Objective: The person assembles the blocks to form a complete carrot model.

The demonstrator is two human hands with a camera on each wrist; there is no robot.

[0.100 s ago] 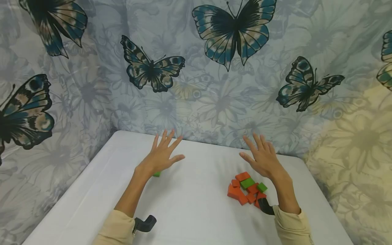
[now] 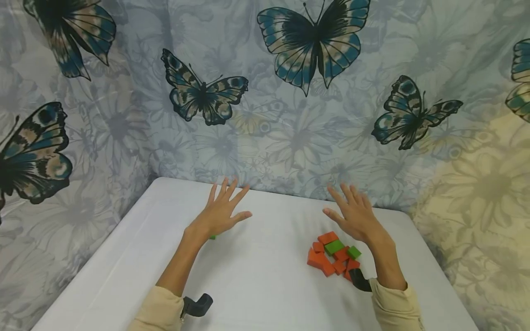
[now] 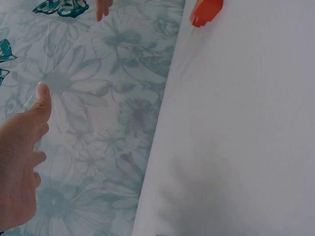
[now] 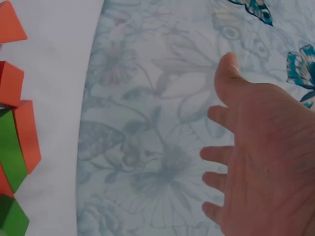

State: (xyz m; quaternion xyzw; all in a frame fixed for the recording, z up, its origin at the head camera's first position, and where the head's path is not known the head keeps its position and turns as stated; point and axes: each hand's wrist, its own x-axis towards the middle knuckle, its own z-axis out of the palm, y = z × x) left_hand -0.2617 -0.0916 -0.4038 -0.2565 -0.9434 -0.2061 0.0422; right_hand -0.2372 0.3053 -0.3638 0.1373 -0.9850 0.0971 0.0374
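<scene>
Fingers spread and holding nothing, my left hand (image 2: 217,216) hovers over the far left part of the white table (image 2: 265,285). Partly hidden beneath that wrist, a small green block (image 2: 213,237) peeks out. My right hand (image 2: 355,215) is also spread and empty, raised over the far right part. Just below it in the head view lies a cluster of orange blocks (image 2: 316,259) with a green block (image 2: 334,247) and a smaller green block (image 2: 354,252) among them. In the right wrist view, the right hand (image 4: 275,152) appears apart from the orange blocks (image 4: 28,136) at the left.
A cloth backdrop (image 2: 298,138) with printed butterflies and flowers stands along the table's back and sides. A black wrist mount (image 2: 198,305) juts from the left sleeve; another black mount (image 2: 360,280) on the right overlaps the cluster's near edge in the head view.
The left hand has shifted very slightly right and down in the head view, covering more of the green block. The right hand and the block cluster look nearly the same.
</scene>
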